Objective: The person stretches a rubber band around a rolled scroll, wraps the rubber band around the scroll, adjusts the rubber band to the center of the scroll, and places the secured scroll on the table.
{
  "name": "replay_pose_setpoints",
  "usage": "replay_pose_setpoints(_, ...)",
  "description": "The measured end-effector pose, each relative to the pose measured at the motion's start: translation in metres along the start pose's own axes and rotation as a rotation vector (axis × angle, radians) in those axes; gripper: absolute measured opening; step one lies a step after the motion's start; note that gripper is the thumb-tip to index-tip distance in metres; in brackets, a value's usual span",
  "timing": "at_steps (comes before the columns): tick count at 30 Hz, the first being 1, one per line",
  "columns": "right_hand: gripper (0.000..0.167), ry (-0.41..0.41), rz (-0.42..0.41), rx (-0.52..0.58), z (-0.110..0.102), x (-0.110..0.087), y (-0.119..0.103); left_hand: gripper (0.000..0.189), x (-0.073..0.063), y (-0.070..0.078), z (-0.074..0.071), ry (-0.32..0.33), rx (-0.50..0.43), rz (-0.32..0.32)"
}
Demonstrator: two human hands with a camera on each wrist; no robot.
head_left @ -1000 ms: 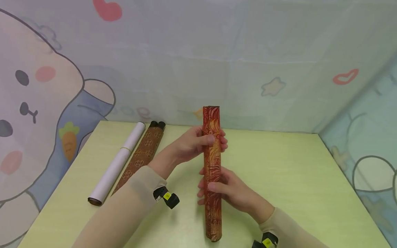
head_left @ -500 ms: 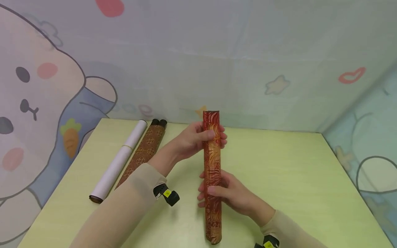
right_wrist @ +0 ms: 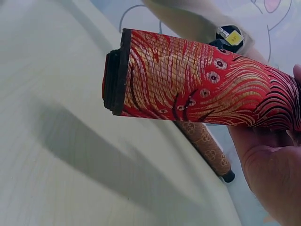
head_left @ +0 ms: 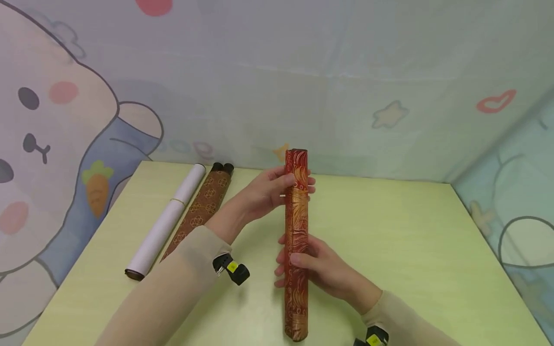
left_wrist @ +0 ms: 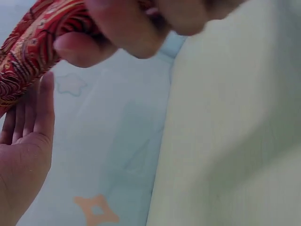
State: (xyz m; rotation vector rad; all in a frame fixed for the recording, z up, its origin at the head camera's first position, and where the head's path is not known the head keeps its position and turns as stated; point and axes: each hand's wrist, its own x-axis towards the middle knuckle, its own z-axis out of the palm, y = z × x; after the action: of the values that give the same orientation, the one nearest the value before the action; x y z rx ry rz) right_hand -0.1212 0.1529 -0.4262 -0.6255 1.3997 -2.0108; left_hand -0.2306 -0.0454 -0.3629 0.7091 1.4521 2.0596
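Observation:
A long roll of red-and-gold brocade (head_left: 296, 216) stands lengthwise in front of me, held over the table. Near its top my left hand (head_left: 258, 196) grips it, thumb on the front left edge and fingertips showing past the right side. Lower down my right hand (head_left: 331, 269) holds it, with the thumb across the front and the fingers behind. In the right wrist view, the brocade roll (right_wrist: 183, 80) has a black-edged end with dark layers inside. The left wrist view catches the fingers (left_wrist: 131, 28) of my left hand on the brocade and my right hand (left_wrist: 26, 165) supporting it beyond.
On the left of the pale table (head_left: 389, 240) lies a white roll (head_left: 166, 223) with a thin yellow band around it. Beside it is a brown patterned roll (head_left: 207, 197) with two black knobs, partly hidden by my left sleeve (head_left: 173, 283). A printed cloth backdrop (head_left: 277, 72) rises behind.
The brocade roll's top dips, then comes up slightly again. My left thumb has slid left and upward toward the roll's edge, while the right hand keeps nearly the same hold.

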Motion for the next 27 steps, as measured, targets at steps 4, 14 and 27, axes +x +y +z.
replay_pose_setpoints(4, 0.031, 0.0, -0.003, 0.006, 0.0, -0.001, 0.0, 0.107, -0.002, -0.004, 0.002, 0.015, 0.0, 0.013)
replay_pose_setpoints(14, 0.032, 0.008, 0.012, 0.021, 0.0, 0.0, -0.002, 0.097, -0.007, -0.003, 0.0, -0.005, 0.051, -0.014)
replay_pose_setpoints(27, 0.031, 0.0, 0.027, -0.018, 0.0, 0.0, 0.008, 0.105, -0.011, -0.003, 0.002, -0.015, 0.0, 0.02)
